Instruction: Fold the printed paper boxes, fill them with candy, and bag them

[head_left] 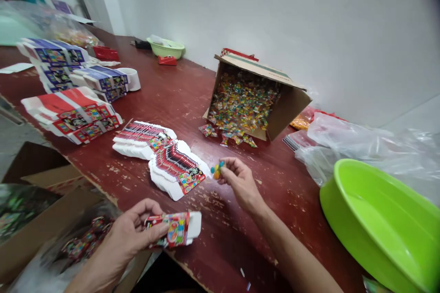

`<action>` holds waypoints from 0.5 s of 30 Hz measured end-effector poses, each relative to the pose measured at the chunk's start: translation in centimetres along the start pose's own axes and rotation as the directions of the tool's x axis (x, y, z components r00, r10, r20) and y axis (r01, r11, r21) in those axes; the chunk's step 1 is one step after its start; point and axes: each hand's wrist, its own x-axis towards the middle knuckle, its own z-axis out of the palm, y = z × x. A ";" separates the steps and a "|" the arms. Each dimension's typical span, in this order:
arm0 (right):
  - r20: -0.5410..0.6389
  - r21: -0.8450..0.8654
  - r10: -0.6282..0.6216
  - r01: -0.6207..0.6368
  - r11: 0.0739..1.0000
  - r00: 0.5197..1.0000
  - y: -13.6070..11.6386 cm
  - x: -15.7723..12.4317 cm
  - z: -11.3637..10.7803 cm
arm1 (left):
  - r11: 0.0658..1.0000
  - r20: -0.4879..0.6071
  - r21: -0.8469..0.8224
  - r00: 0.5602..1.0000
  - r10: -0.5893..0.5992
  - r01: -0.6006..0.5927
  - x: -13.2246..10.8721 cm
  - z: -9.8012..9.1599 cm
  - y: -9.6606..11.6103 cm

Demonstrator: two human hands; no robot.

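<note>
My left hand (pixel 137 229) grips a small red printed candy box (pixel 177 229) near the table's front edge; its white end flap stands open to the right. Between the thumb and fingers of my right hand (pixel 239 181) is a small clear candy packet (pixel 217 170) with blue, yellow and orange pieces. Just beyond my hands, flattened red candy boxes (pixel 178 165) lie fanned in overlapping stacks. Behind them a cardboard carton (pixel 288 110) rests on its side, full of similar candy packets (pixel 240 105), several of which have spilled onto the table.
Bundled red boxes (pixel 74 112) and blue boxes (pixel 58 57) are stacked at the left. A bright green basin (pixel 343 206) and plastic bags (pixel 371 146) take up the right. Below the table's left edge, an open carton (pixel 75 206) holds filled boxes in a plastic liner.
</note>
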 end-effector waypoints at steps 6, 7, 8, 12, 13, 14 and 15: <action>0.071 0.297 0.026 -0.046 0.954 0.997 -0.7 -5.8 2.4 | 0.931 0.177 -0.364 0.983 0.041 0.026 -0.4 3.7 0.4; 0.079 0.245 0.015 -0.034 0.969 0.997 -0.8 -6.1 2.4 | 0.917 0.221 -0.394 0.975 0.037 0.055 -0.4 4.1 0.3; 0.089 0.177 -0.006 -0.010 0.984 0.996 -0.9 -6.3 2.2 | 0.909 0.270 -0.409 0.962 0.035 0.082 -0.6 4.5 0.2; 0.160 -0.040 -0.100 0.108 0.993 0.982 -1.6 -6.7 1.4 | 0.931 0.488 -0.340 0.872 0.050 0.137 -1.1 5.4 -0.1; 0.159 -0.081 -0.127 0.141 0.987 0.979 -1.8 -6.8 1.3 | 0.940 0.507 -0.318 0.860 0.055 0.127 -1.2 5.6 -0.2; 0.149 -0.131 -0.160 0.180 0.975 0.976 -1.9 -6.9 1.1 | 0.947 0.516 -0.300 0.854 0.065 0.109 -1.3 5.6 -0.3; 0.143 -0.188 -0.202 0.227 0.956 0.969 -2.0 -6.9 0.9 | 0.954 0.521 -0.289 0.850 0.081 0.086 -1.4 5.7 -0.3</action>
